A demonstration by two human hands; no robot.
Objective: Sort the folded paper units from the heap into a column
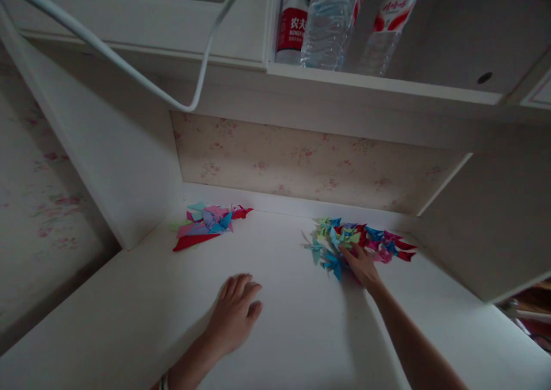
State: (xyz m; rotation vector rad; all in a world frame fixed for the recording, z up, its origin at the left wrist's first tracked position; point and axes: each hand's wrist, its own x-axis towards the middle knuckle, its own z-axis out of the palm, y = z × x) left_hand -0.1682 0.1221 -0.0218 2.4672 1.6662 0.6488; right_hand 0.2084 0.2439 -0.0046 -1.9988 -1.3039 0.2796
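A white table [288,315] sits in a dim recess, backed by a strip of pale floral wallpaper [267,155] and walled in by white panels on both sides. Over its near middle, the left hand [235,314] is palm down with fingers loosely bent and nothing in its grasp; a band [164,381] circles that wrist. The right hand [360,265] reaches into the near edge of a pile of folded paper pieces [373,235] at the back right, fingertips touching them; the dim light and blur leave me unable to tell whether it pinches one or only rests there.

These pieces, blue, green, pink and red with pointed tips, should be almost weightless, crisp along the creases and easily crushed. A light pinch on a thick folded body looks best; thin points would likely bend, and interlocked tips could drag neighbours along.

Well apart at the back left lies a second pile of folded paper [209,221], touched by neither hand. Above, a white cable [185,108] loops down before the cabinet, and plastic bottles [329,28] stand on a shelf [387,81].
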